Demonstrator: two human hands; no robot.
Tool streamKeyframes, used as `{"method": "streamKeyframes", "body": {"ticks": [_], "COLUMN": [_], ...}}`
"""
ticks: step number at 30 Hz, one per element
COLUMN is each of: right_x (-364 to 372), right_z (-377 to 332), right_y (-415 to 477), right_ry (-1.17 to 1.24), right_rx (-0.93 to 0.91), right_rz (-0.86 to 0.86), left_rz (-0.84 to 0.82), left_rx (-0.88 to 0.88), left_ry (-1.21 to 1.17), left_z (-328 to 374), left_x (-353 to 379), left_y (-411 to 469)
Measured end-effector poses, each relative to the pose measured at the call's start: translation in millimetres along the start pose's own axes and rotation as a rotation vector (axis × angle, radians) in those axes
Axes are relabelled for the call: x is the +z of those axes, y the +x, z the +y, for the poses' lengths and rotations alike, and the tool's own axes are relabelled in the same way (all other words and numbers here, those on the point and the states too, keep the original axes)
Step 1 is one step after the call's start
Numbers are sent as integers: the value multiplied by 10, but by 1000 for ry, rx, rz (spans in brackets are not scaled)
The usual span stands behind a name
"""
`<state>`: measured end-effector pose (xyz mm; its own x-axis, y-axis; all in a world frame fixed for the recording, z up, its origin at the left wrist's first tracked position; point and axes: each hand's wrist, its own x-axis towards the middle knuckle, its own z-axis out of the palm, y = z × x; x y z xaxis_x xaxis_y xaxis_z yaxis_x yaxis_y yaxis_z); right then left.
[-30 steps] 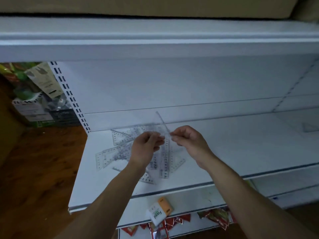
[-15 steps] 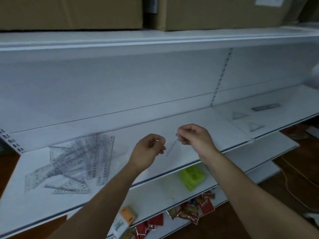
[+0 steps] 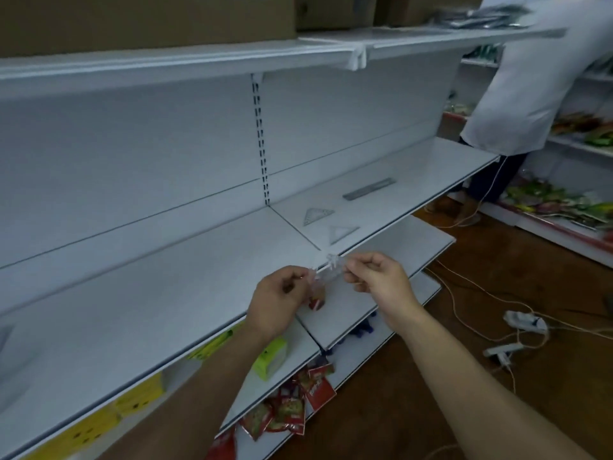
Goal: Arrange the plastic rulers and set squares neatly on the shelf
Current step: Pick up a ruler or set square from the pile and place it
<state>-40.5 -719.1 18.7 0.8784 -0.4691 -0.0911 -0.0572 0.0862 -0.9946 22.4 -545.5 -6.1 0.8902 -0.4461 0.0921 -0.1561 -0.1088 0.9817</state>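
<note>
Both hands hover over the front edge of the white shelf. The left hand and right hand each pinch one end of a clear plastic ruler, fingers closed on it. On the shelf's right section lie two set squares, one behind the other, and a grey ruler near the back.
</note>
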Motion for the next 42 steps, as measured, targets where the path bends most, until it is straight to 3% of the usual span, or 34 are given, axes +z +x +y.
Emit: {"method": "streamKeyframes", "body": {"ticks": [9,20,30,33,37,42], "right_x": [-669,-973,-861,-814,-847,-930], "right_z": [123,53,243,282,319,491], "right_y": [938,2292,2913,2981,3070,3182], "right_ry": [-104,-321,-348,-341,-436,-582], "right_rx": [33,-66,-209,-222,-349,-545], "right_rz": [28,-226,-397,-489,-637,-708], "left_rz": [48,230,382,510,624,609], "left_rx": [4,-50,-127,-145,-166,-114], "left_ry": [70,51,87,127,228,462], "left_z": [-109,-367,-493,-501,-507,-608], "left_x": [714,995,954,1001,1060,1090], "left_y": [854,1897,1909,1836,1769,1693]}}
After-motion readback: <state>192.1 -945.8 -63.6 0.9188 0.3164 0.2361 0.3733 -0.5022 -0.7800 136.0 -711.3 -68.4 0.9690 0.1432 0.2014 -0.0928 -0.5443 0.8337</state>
